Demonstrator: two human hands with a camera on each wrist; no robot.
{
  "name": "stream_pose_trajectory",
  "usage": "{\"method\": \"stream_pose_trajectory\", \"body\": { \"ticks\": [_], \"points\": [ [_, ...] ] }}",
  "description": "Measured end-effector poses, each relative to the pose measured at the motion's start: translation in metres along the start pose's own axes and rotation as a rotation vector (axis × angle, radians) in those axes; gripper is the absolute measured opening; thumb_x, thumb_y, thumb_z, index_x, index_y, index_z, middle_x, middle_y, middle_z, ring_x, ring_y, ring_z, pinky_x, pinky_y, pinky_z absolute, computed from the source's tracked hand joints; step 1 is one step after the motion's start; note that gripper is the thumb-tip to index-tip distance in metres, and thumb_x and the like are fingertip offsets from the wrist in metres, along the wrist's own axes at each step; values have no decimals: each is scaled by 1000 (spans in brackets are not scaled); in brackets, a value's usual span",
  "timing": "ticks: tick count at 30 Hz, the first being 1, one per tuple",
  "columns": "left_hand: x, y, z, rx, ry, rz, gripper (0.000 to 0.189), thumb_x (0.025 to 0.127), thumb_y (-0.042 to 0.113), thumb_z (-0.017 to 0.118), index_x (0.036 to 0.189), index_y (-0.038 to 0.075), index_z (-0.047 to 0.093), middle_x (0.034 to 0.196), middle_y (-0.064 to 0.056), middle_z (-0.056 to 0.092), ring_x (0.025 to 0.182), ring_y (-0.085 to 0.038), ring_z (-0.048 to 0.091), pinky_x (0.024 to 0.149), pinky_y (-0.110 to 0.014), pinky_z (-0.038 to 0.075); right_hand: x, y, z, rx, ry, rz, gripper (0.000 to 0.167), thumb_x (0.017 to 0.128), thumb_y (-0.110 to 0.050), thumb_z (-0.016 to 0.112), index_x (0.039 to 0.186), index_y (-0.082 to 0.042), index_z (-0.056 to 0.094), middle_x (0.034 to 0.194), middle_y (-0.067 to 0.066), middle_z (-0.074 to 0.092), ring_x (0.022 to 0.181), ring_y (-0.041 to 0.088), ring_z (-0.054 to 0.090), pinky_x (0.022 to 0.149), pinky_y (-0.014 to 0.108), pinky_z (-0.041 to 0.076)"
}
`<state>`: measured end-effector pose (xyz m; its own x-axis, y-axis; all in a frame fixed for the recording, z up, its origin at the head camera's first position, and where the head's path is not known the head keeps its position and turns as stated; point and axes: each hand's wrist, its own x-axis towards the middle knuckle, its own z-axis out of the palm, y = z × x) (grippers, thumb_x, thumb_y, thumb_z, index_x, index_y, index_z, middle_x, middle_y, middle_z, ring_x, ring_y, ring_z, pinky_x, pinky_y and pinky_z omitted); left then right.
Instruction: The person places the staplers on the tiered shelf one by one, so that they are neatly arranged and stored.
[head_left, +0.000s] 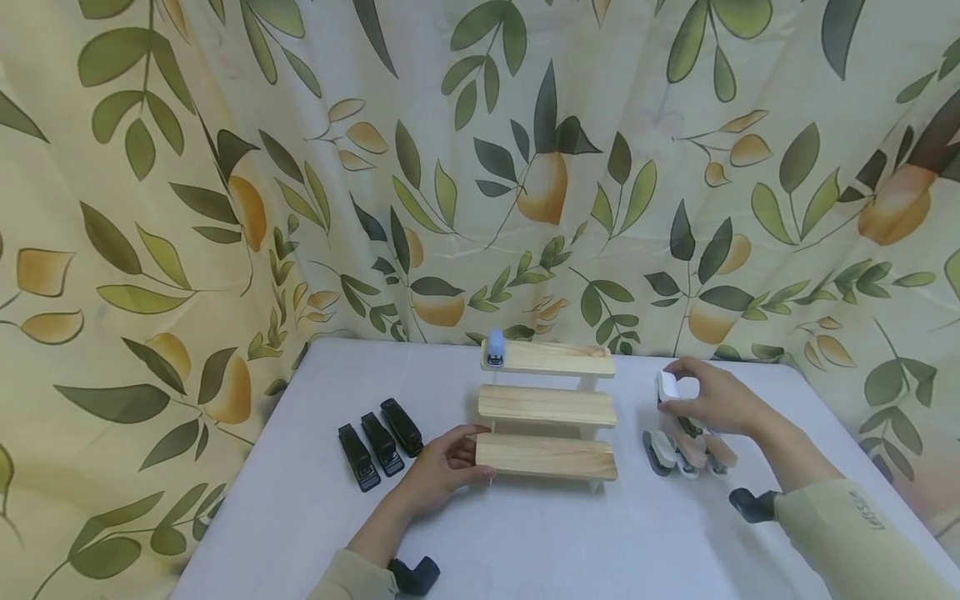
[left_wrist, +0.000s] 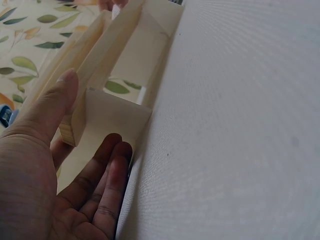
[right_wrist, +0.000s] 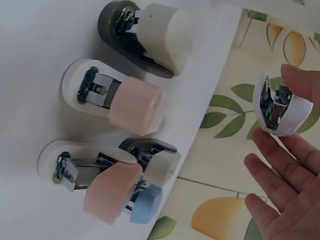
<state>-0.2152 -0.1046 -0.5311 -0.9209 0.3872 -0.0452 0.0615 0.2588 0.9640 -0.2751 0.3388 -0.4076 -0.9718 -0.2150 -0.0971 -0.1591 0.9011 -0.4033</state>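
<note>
My left hand (head_left: 441,473) grips the left end of the lowest board of a three-tier wooden display rack (head_left: 546,457). In the left wrist view its thumb lies along the board (left_wrist: 72,127), the other fingers below beside the white support (left_wrist: 117,112). My right hand (head_left: 723,402) pinches a small white stapler (right_wrist: 287,115) between thumb and fingers, raised over the table's right side. Under it stand several mini staplers: a cream and dark green one (right_wrist: 165,40), pink and white ones (right_wrist: 137,105), and a blue one (right_wrist: 146,202). A blue stapler (head_left: 496,347) stands on the rack's top tier.
Three black staplers (head_left: 382,444) lie side by side left of the rack. The white-covered table (head_left: 570,550) ends at a leaf-and-fruit patterned curtain (head_left: 420,167), which hangs behind and along the left.
</note>
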Motion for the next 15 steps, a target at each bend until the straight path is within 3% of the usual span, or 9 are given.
{"method": "stream_pose_trajectory", "body": {
  "ticks": [15],
  "points": [
    [1, -2, 0, 11, 0, 5, 59, 88, 39, 83, 142, 36, 58, 118, 1, 65, 104, -16, 66, 90, -22, 56, -2, -18, -12, 22, 55, -75, 69, 89, -42, 81, 139, -2, 54, 138, 29, 59, 117, 45, 63, 92, 67, 53]
  ]
}}
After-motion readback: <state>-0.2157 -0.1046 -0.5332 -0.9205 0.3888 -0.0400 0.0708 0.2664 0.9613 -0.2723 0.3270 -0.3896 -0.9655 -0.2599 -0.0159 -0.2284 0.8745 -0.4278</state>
